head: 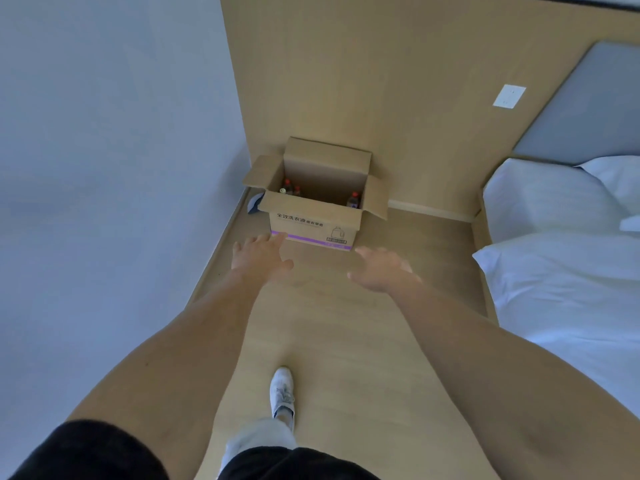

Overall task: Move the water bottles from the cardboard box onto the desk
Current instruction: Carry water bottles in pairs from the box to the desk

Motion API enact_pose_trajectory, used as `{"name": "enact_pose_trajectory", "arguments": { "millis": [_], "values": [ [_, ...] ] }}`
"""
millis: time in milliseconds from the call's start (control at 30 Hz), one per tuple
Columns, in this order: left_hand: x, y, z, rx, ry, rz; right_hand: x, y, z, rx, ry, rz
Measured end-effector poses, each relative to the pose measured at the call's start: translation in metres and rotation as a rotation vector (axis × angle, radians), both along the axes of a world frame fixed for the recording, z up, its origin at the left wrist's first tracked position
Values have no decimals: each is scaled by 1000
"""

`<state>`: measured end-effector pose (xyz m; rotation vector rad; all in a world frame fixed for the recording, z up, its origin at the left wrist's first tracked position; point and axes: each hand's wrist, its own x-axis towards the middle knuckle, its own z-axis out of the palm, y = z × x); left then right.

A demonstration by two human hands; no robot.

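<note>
An open cardboard box (313,225) with a purple stripe and printed text stands on the wooden floor in the corner, flaps up. Inside, red-capped water bottles show: a small cluster (290,187) at the left and one bottle (353,200) at the right. Only their tops are visible. My left hand (258,254) reaches forward with fingers spread, just short of the box's lower left corner. Level with it on the other side, my right hand (382,268) is stretched out and empty, fingers relaxed, in front of the box. Neither hand touches the box. No desk is in view.
A bed (568,271) with white bedding and a grey headboard (588,112) fills the right side. A plain wall (104,168) runs along the left, a wooden panel wall (381,81) behind the box. A small dark object (254,203) lies left of the box. My white shoe (282,391) steps on the floor.
</note>
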<state>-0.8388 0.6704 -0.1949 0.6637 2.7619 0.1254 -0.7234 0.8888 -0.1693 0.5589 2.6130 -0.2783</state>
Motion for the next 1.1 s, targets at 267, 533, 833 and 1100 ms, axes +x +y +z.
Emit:
{"name": "enact_pose_trajectory", "arguments": {
  "millis": [267, 533, 833, 1100],
  "values": [
    [-166, 48, 5, 69, 0, -54, -148, 25, 19, -4, 29, -67],
    [-276, 99, 1, 82, -31, -116, -251, 63, 19, -6, 22, -100],
    [-408, 168, -28, 84, 16, -127, -394, 140, -22, -23, 30, -54],
    [-530, 244, -61, 7, -50, -105, -539, 213, -62, -65, -41, 25]
  ]
}}
